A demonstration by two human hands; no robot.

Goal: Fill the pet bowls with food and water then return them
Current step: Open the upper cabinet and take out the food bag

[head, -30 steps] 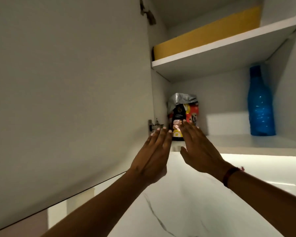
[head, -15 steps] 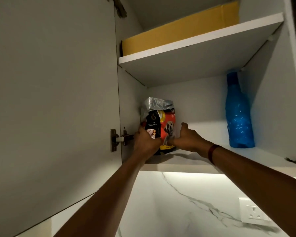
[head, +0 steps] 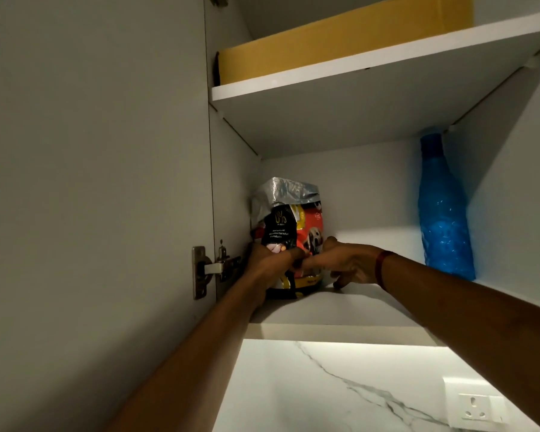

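— Wall cupboard (head: 356, 194), dim inside, matte white panels. Door (head: 91, 182) stands open to the left of the hands, with a steel hinge (head: 206, 271) just beside the left hand.
— Hands?
— Left hand (head: 268, 260) is curled round the lower left side of the dog food bag (head: 290, 219), fingers across its front. Right hand (head: 346, 263) grips the bag's right side: thumb up against it, forefinger reaching across the front. Its lower fingers point down and touch the lower shelf (head: 340, 310). Red band (head: 382, 266) on that wrist.
— Bag?
— Upright between the two hands, in the back-left corner of the lower shelf. Glossy red-and-black plastic with a dog's picture and a crumpled silvery top. Cannot tell whether its base is clear of the shelf.
— Around?
— Well to the right of the right hand, a tall blue plastic bottle (head: 443, 213) with a dimpled surface stands upright by the right wall. Above both hands, the upper shelf (head: 387, 60) carries a flat yellow-brown cardboard box (head: 340, 35). Below the forearms is a lit white wall with grey marble veins (head: 325, 385), and a white socket (head: 477, 406) low on the right.
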